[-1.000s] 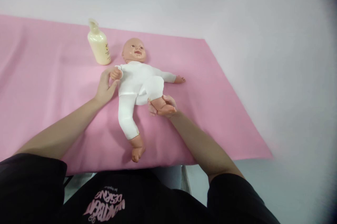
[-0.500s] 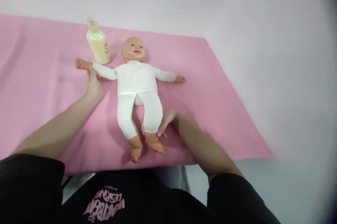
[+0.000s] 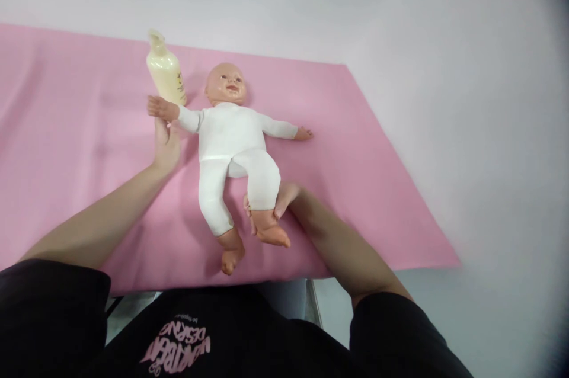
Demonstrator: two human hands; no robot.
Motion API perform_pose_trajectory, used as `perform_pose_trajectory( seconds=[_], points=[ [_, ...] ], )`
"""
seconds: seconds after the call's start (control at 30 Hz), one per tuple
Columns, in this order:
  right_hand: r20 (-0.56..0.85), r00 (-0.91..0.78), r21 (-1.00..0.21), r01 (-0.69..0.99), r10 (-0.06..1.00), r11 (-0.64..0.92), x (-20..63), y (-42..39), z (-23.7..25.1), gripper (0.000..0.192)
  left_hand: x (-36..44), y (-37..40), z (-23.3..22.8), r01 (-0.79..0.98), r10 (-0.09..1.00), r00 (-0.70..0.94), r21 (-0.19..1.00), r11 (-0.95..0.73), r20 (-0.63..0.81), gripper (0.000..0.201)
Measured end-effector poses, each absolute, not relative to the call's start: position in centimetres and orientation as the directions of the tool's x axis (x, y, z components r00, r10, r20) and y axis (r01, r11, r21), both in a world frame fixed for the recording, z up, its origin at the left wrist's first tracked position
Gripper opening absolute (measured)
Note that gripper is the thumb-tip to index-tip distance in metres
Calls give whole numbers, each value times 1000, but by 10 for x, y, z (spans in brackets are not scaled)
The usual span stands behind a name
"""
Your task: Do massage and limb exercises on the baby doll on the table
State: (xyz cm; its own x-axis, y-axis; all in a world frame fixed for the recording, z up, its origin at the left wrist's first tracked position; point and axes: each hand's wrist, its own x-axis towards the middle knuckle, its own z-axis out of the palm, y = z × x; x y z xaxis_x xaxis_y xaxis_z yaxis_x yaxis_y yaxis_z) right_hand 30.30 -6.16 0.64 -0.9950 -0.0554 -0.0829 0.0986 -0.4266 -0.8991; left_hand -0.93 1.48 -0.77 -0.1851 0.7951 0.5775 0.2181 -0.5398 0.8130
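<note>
Head view: baby doll (image 3: 232, 132) lying face up on the pink-covered table (image 3: 355, 188), head away from the person
Left hand (image 3: 168, 147): fingers grasping the doll's wrist from below, partly hidden by it
Right hand (image 3: 287, 195): fingers wrapped round the doll's lower leg, just above the foot, thumb on the outer side
Free limbs: other arm stretched sideways, other foot near the table's front edge
Pump bottle (image 3: 165, 73): standing just beyond the held wrist

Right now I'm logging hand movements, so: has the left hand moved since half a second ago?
Yes. Judged against the pump bottle, which stays put, the left hand has shifted rightward in the view, toward the doll's torso.
</note>
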Motion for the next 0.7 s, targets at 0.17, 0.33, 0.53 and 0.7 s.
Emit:
perform_pose_trajectory(
  seconds=[0.17,0.33,0.53,0.7],
  points=[
    [32,-968,-793,-178,251,-583,308,-65,-11,66,-4,0,-3,492,703,145,566,-662,696,61],
    [-82,-745,-806,-341,662,-484,304,-61,-9,55,0,-7,6,601,674,399,379,-704,622,51],
    [-327,-646,-714,-309,689,-629,298,-53,1,47,4,-6,10,597,627,531,273,-754,570,42],
    [-386,-553,-685,-365,739,-631,290,-57,12,42,5,-7,11,616,640,536,263,-743,551,41]
  ],
)
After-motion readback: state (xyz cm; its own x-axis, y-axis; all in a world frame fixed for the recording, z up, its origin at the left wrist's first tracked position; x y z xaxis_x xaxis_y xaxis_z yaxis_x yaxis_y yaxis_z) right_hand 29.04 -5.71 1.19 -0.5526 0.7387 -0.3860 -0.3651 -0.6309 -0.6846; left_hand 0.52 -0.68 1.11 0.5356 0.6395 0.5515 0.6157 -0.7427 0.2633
